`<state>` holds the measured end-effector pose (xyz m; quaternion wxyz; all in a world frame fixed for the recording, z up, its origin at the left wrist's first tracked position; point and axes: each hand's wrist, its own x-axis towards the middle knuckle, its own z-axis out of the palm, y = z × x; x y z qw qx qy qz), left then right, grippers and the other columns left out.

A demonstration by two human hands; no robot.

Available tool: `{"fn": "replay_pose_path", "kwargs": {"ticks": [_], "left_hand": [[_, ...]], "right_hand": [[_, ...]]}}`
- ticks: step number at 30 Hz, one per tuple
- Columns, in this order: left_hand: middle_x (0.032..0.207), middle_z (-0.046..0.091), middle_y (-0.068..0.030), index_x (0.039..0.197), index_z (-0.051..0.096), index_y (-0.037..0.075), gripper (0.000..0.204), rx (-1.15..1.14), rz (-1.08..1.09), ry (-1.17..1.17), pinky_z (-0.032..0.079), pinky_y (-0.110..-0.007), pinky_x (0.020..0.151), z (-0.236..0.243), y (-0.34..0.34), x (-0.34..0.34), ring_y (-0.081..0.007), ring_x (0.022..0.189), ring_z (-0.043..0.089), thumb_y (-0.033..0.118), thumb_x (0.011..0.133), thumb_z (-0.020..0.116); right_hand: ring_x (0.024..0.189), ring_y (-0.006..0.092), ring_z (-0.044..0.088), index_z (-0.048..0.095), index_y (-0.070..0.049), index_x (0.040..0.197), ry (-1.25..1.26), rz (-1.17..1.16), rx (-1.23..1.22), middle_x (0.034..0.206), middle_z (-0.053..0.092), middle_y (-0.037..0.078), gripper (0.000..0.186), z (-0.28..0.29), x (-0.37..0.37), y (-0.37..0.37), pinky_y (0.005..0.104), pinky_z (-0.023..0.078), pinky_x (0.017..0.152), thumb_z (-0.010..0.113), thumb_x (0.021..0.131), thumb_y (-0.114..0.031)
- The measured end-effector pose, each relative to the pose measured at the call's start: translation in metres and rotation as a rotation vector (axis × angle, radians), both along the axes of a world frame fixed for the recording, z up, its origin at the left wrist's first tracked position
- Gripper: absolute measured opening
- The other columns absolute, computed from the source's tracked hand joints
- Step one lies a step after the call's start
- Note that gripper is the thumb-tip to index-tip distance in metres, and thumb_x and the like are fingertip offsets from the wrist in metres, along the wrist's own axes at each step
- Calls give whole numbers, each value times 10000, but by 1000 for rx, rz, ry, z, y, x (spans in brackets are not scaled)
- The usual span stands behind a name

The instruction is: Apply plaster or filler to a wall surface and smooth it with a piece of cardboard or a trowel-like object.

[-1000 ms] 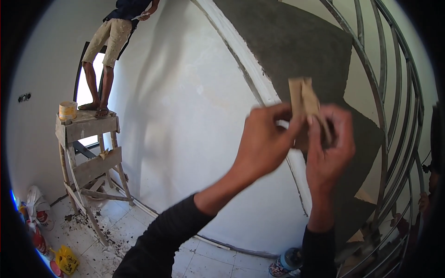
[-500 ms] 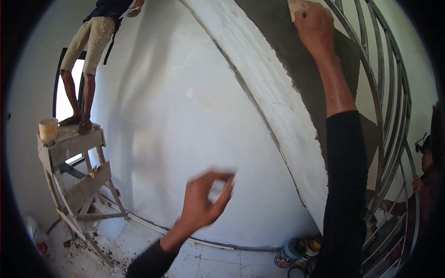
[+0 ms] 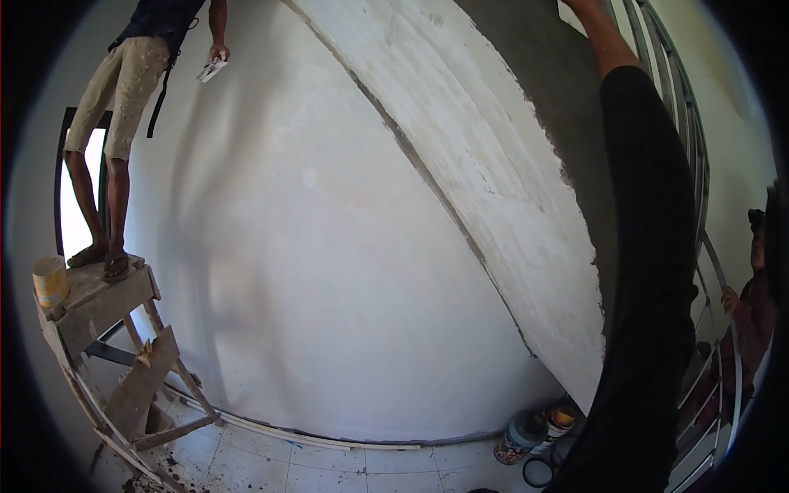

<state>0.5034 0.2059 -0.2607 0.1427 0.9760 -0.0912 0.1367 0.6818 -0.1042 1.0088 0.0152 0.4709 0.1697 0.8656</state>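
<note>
My right hand [image 3: 582, 5] reaches up to the top edge, where the picture cuts off its fingers. Whether it holds something cannot be made out. It is over the upper end of a dark grey plastered band [image 3: 532, 37], with my black-sleeved arm [image 3: 649, 246] covering much of that band's right side. To the band's left slopes a rough white band [image 3: 485, 156] with a ragged border against the grey. My left hand is out of the picture.
Metal railing bars [image 3: 670, 74] curve along the right, with a person [image 3: 744, 320] behind them. Another person [image 3: 136, 90] holding a flat tool [image 3: 212, 69] stands on a wooden stand [image 3: 107, 304] beside a yellowish bucket [image 3: 51, 282]. Paint containers [image 3: 520, 435] sit on the tiled floor.
My left hand has left the picture. My right hand has gone higher, nearly out of view; earlier a pale yellowish piece showed in it. The person on the stand has lowered a hand with the tool.
</note>
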Motion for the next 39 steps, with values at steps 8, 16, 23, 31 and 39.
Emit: {"fn": "replay_pose_path", "kwargs": {"ticks": [8,16,23,31,39], "left_hand": [[878,701,-110,900,720,123,157,124,258,239,547,-470,658,-24,40,-18,-297,787,672,256,850,655],[902,700,-107,901,715,130,133,316,383,248,554,-468,674,-46,42,-3,-295,819,680,226,838,648],[834,695,-72,846,693,133,101,-151,95,271,545,-453,655,-39,32,58,-278,767,674,164,813,603],[821,691,-76,841,689,130,109,-20,207,340,536,-458,642,-29,52,35,-281,760,670,175,833,590],[809,687,-79,836,685,127,123,76,335,424,527,-463,629,-42,43,-26,-284,753,666,185,852,577]], "right_hand": [[783,368,712,793,-56,826,106,65,-113,868,711,248,215,-56,-11,5,427,554,731,583,785,-36],[991,388,649,605,-56,1149,22,7,-191,1051,669,211,329,0,-6,-16,441,515,861,638,822,-36],[1010,361,654,709,-58,1058,42,-108,-72,1123,691,167,245,-5,-21,20,441,519,866,627,828,-84],[894,352,671,710,-27,1001,379,-222,-167,941,712,195,211,-33,-45,2,466,510,777,613,836,-114],[790,307,678,711,-14,957,115,-174,-75,858,715,181,187,-8,-36,25,436,532,720,632,809,-97]]}}
